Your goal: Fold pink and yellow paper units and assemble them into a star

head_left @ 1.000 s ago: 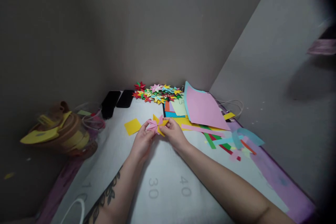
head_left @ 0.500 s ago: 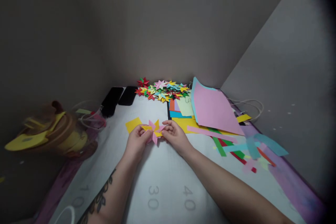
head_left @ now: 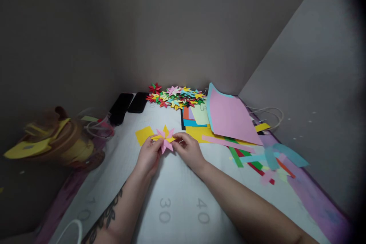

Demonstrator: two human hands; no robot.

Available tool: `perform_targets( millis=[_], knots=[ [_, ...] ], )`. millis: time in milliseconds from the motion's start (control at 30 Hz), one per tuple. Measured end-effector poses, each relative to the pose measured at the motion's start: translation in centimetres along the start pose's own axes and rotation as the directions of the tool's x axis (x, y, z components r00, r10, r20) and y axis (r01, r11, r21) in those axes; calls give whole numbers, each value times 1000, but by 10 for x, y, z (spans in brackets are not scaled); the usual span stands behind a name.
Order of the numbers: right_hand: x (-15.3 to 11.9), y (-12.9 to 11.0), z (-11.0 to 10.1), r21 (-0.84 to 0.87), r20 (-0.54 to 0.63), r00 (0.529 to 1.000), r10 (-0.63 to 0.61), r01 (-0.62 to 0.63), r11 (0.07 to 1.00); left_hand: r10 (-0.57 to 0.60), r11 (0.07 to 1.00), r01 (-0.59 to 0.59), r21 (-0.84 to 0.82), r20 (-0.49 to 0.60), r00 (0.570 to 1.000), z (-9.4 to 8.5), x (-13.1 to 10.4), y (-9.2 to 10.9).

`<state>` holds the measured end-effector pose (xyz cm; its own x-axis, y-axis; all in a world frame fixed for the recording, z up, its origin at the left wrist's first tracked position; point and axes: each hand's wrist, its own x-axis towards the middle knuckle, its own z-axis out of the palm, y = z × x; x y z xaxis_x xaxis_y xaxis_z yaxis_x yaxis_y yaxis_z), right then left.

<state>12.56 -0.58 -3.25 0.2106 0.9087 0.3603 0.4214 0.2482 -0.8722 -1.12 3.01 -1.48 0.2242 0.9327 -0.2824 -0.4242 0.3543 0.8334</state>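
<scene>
A folded paper star (head_left: 165, 139) with pink and yellow points is held between my two hands above the white sheet on the table. My left hand (head_left: 149, 153) is closed on its left side, thumb lying on top. My right hand (head_left: 189, 150) pinches a yellow point at the right with thumb and fingertips. Just behind my left hand lies a square of yellow paper (head_left: 143, 135). Further back sits a heap of finished paper stars (head_left: 177, 97) in red, green, yellow, pink and blue.
Pink paper sheets (head_left: 233, 114) lean at the back right, over stacked coloured paper. Paper strips and scraps (head_left: 257, 160) lie along the right. Two dark phones (head_left: 138, 103) rest at the back left. A brown pot-like object (head_left: 57, 141) with yellow pieces stands at the left, beside cables.
The star has turned slightly in my hands and faces up more fully. My right fingers have drawn in from raised to pinching a right-hand point. The whole view has shifted a little.
</scene>
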Motion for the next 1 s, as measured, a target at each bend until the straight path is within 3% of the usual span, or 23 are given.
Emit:
perform_targets(
  millis=[333, 433, 567, 800, 1000],
  knots=[
    [-1, -2, -2, -57, -10, 988, -155, 154, 986, -22, 999, 24, -25, 82, 996, 1, -3, 2],
    [-1, -2, -1, -30, -1, 988, -155, 155, 988, 6, 1000, -7, 14, 42, 999, 1, -3, 2],
    [-1, -3, 0, 32, 1, 996, -89, 89, 995, 74, 993, -72, 89, -13, 997, 1, -2, 0],
    [-1, -1, 5, 53, -9, 1000, 8, -7, 999, 99, 989, -97, 112, -17, 995, 2, -2, -6],
    [1, 4, 14, 350, -2, 971, 240, -224, 909, 98, 990, -92, 105, -46, 994, 3, -2, -8]
  ],
)
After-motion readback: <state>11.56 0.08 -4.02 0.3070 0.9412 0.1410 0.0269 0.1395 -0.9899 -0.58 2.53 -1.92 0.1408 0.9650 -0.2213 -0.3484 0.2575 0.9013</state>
